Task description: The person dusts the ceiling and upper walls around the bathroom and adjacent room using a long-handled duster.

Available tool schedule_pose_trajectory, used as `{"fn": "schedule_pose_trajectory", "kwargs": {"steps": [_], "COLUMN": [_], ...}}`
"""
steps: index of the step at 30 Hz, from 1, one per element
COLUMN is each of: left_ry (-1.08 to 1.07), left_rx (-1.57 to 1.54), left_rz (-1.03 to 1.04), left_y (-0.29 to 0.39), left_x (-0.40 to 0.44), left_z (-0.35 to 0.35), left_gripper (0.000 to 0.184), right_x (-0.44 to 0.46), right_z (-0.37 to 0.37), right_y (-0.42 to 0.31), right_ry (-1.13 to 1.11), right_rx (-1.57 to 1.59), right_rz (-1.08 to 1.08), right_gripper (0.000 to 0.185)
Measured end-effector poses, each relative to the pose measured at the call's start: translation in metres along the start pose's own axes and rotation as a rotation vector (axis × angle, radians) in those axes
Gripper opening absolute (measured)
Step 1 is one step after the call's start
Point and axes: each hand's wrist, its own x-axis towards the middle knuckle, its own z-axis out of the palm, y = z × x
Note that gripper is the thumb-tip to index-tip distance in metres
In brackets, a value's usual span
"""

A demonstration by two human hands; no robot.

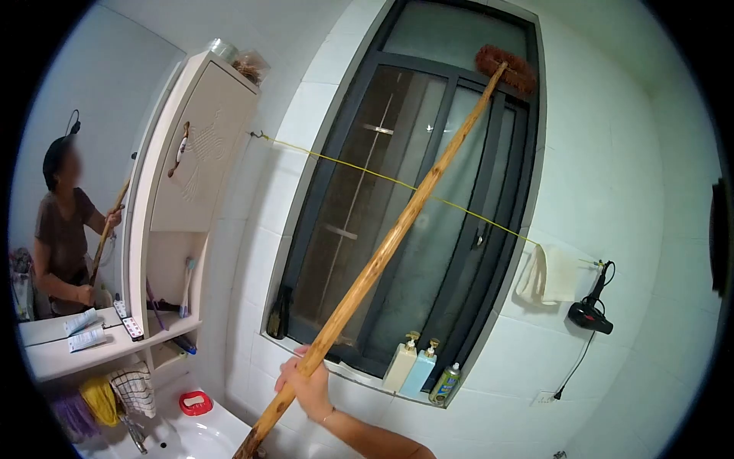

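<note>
My right hand (pixel 307 388) is closed around the lower part of a long wooden pole. This pole is the handle of a long-handled brush (pixel 397 229), which slants up to the right across the window. Its reddish-brown bristle head (pixel 506 70) is at the window's upper right frame, against or close to the glass. The frame's lower edge cuts off the pole's bottom end. My left hand (pixel 86 294) shows only in the mirror reflection, closed on the pole below the right one. The dark-framed window (pixel 428 283) has frosted panes.
A yellow cord (pixel 367 171) runs across the window, behind the pole. Pump bottles (pixel 401 363) and a spray can (pixel 445 384) stand on the sill. A towel (pixel 544 277) and a hair dryer (pixel 590 315) hang right. A cabinet (pixel 202 145), mirror and sink (pixel 206 436) are left.
</note>
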Motion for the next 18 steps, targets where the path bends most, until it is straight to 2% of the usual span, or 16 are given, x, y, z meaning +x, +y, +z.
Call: {"fn": "schedule_pose_trajectory", "kwargs": {"steps": [4,7,9,12,16,18], "left_ry": [-0.038,-0.056,0.068,0.062,0.102,0.141], "left_rx": [-0.355,-0.289,-0.100,-0.244,-0.282,-0.322], "left_rz": [-0.087,-0.045,0.317,0.343,0.359,0.406], "left_y": [0.081,0.145,0.158,0.197,0.233,0.252], "left_x": [0.053,0.079,0.104,0.137,0.176,0.182], "left_z": [0.011,-0.006,-0.005,-0.010,-0.009,-0.012], "left_gripper": [0.018,0.017,0.038,0.039,0.039,0.039], "right_x": [0.073,0.127,0.164,0.216,0.268,0.284], "right_z": [-0.022,-0.034,-0.042,-0.047,-0.043,-0.040], "right_y": [-0.040,-0.081,-0.105,-0.136,-0.175,-0.187], "right_ry": [0.012,0.027,0.018,-0.023,-0.019,-0.086], "right_rx": [-0.041,-0.098,-0.137,-0.135,-0.176,-0.138], "right_rz": [-0.123,-0.259,-0.352,-0.426,-0.427,-0.436], "right_gripper": [0.036,0.039,0.039,0.037,0.033,0.032]}}
